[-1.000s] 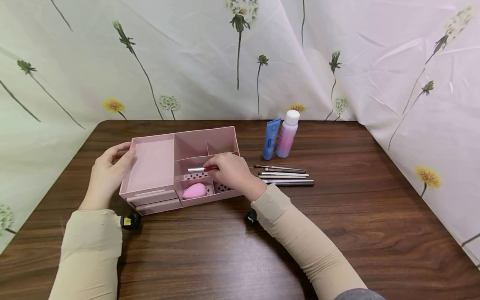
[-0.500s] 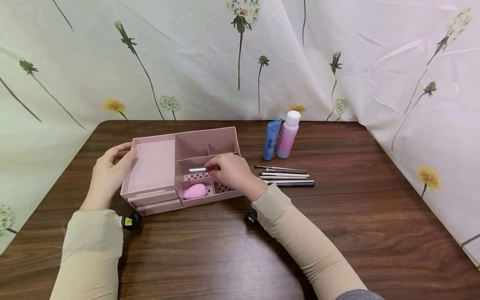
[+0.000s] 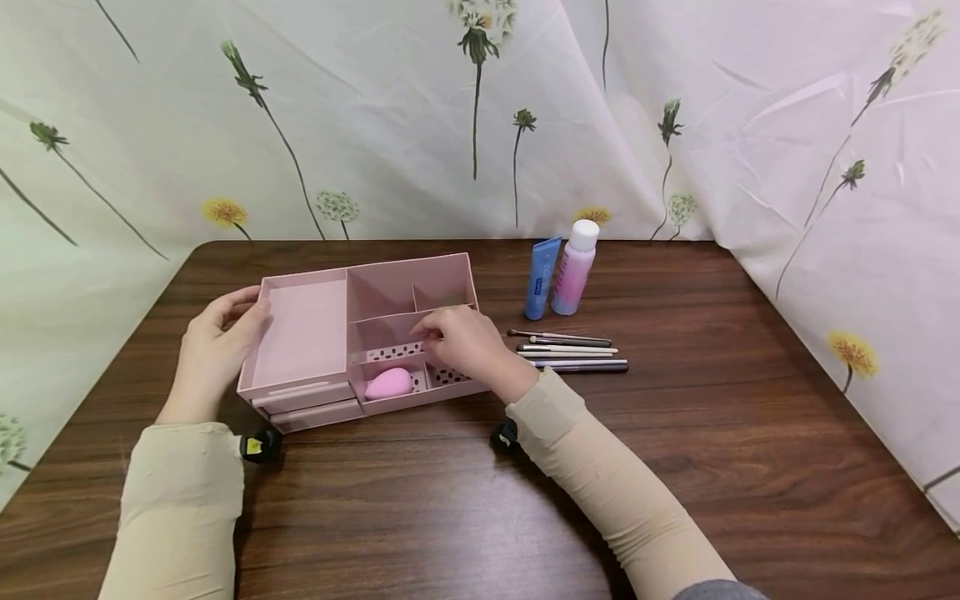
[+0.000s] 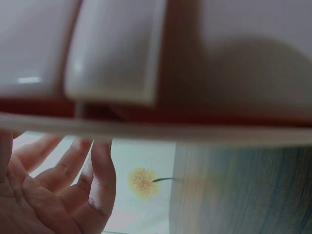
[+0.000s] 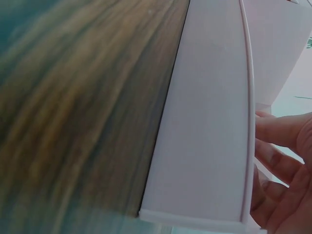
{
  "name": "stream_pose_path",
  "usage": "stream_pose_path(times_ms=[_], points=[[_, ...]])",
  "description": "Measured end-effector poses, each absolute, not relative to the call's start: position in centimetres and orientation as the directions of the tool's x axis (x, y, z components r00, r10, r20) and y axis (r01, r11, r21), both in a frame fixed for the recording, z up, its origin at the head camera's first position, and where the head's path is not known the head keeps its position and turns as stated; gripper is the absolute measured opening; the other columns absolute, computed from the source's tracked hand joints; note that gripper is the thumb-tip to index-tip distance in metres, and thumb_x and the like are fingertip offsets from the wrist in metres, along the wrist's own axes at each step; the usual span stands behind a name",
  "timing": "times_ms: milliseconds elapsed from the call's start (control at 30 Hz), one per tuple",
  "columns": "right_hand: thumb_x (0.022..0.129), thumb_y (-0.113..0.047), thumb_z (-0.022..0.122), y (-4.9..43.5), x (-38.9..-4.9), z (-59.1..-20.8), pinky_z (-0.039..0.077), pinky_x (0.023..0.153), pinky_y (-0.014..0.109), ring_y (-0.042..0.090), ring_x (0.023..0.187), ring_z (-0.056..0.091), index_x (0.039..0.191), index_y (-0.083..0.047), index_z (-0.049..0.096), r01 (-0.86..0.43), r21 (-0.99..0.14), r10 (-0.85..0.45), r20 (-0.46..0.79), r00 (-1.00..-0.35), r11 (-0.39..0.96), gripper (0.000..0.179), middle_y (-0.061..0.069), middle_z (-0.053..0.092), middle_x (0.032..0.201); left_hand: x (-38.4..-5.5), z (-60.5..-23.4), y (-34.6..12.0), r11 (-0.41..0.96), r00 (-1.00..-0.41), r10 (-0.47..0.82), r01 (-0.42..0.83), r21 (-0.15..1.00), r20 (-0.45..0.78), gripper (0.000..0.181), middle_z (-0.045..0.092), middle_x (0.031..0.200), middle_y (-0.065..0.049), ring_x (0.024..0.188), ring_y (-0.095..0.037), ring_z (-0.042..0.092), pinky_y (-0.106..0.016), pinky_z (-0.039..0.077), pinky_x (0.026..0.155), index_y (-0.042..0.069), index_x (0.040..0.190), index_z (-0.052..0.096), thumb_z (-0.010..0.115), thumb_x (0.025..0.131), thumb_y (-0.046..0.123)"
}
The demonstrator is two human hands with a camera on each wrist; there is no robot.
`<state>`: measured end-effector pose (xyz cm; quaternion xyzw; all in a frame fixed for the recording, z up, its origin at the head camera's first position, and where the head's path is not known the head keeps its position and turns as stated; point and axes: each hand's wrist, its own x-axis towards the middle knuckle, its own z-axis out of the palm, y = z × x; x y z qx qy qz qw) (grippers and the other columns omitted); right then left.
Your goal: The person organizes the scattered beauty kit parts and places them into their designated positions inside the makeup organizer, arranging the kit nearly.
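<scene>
A pink makeup organizer (image 3: 303,329), with an open tray top, divided compartments and two drawers at the front, stands on the table. My left hand (image 3: 217,346) touches its left side, the thumb at the rim; in the left wrist view that hand's fingers (image 4: 102,180) lie relaxed. My right hand (image 3: 468,346) is over the middle compartment on the right, fingers loosely bent, with nothing visible between them. In the right wrist view the organizer's wall (image 5: 200,126) hides its fingertips. A pink makeup sponge (image 3: 390,383) lies in the front compartment.
Right of the organizer several makeup brushes (image 3: 577,352) lie on the brown wooden table (image 3: 675,450). Behind them stand a blue tube (image 3: 541,279) and a pink and white bottle with a white cap (image 3: 575,271). A flower-print cloth (image 3: 360,108) hangs behind the table.
The silver end of the makeup brush that my right hand held over the middle compartment has gone from view. Both hands stay in nearly the same place, and the organizer has not moved.
</scene>
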<state>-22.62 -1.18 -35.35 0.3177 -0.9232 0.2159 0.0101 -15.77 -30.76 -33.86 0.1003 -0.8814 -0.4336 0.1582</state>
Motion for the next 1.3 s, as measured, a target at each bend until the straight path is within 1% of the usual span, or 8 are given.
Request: stream_pose_path(times_ms=[233,400,533,700,867,1033,1167,1300], points=[[0.092,-0.01,0.067,-0.2,-22.5,-35.2,0.051,0.081,0.023,0.011,0.091,0.069,0.108,-0.013,0.077,-0.587,-0.549,-0.587,0.202,-0.784,0.595,0.019,-0.001,0.075,0.099,-15.7,-33.9,-30.7,0.599,-0.931,-0.311,-0.035,0.8,0.192,0.059,0.047,0.09,0.03,0.082,0.012,0.047,-0.012,0.038,0.073,0.004,0.142,0.052,0.054,0.098,0.043],[0.09,-0.012,0.071,0.8,-22.1,-34.7,0.051,0.078,0.02,0.014,0.089,0.069,0.107,-0.009,0.076,-0.572,-0.631,-0.571,0.239,-0.785,0.523,0.018,0.003,0.075,0.099,-15.7,-33.9,-30.7,0.601,-0.929,-0.315,-0.038,0.798,0.193,0.059,0.047,0.09,0.03,0.082,0.012,0.046,-0.012,0.038,0.072,0.004,0.142,0.052,0.054,0.098,0.044],[0.089,-0.014,0.073,1.9,-21.8,-34.2,0.052,0.077,0.021,0.014,0.087,0.068,0.107,-0.008,0.076,-0.546,-0.672,-0.546,0.245,-0.801,0.5,0.019,0.004,0.075,0.099,-15.7,-34.0,-30.7,0.601,-0.931,-0.311,-0.037,0.798,0.191,0.059,0.047,0.09,0.03,0.082,0.011,0.047,-0.012,0.039,0.072,0.004,0.142,0.052,0.054,0.098,0.043],[0.09,-0.016,0.072,3.4,-21.6,-33.6,0.052,0.076,0.024,0.014,0.085,0.067,0.107,-0.008,0.076,-0.498,-0.708,-0.514,0.219,-0.829,0.501,0.019,0.005,0.075,0.095,-15.7,-34.1,-30.7,0.605,-0.932,-0.307,-0.034,0.795,0.193,0.058,0.047,0.09,0.029,0.081,0.012,0.047,-0.012,0.039,0.071,0.004,0.142,0.052,0.054,0.098,0.043],[0.089,-0.016,0.073,4.9,-21.8,-33.1,0.053,0.075,0.027,0.018,0.085,0.067,0.107,-0.006,0.076,-0.472,-0.727,-0.475,0.227,-0.85,0.498,0.02,0.007,0.074,0.095,-15.7,-34.1,-30.7,0.607,-0.929,-0.308,-0.028,0.794,0.203,0.058,0.047,0.089,0.03,0.081,0.012,0.047,-0.012,0.038,0.071,0.004,0.141,0.052,0.054,0.098,0.043],[0.087,-0.015,0.075,6.2,-22.1,-32.4,0.053,0.073,0.028,0.021,0.083,0.068,0.106,-0.004,0.075,-0.445,-0.761,-0.394,0.27,-0.879,0.471,0.022,0.01,0.075,0.094,-15.7,-34.1,-30.7,0.61,-0.928,-0.312,-0.031,0.792,0.203,0.058,0.047,0.089,0.03,0.081,0.011,0.047,-0.013,0.038,0.072,0.004,0.142,0.052,0.054,0.099,0.043],[0.087,-0.015,0.076,7.3,-22.6,-32.2,0.051,0.07,0.027,0.021,0.083,0.065,0.104,-0.005,0.076,-0.427,-0.791,-0.314,0.31,-0.897,0.439,0.02,0.01,0.075,0.098,-15.7,-34.1,-30.7,0.614,-0.926,-0.32,-0.042,0.788,0.2,0.058,0.047,0.091,0.028,0.082,0.011,0.046,-0.013,0.038,0.072,0.005,0.142,0.052,0.054,0.099,0.044],[0.089,-0.016,0.074,8.3,-22.9,-31.9,0.05,0.074,0.027,0.02,0.087,0.063,0.107,-0.004,0.074,-0.407,-0.824,-0.228,0.341,-0.912,0.394,0.022,0.013,0.073,0.101,-15.8,-34.1,-30.7,0.613,-0.927,-0.32,-0.045,0.789,0.196,0.059,0.047,0.092,0.028,0.083,0.012,0.045,-0.012,0.038,0.072,0.006,0.143,0.052,0.053,0.099,0.044]])
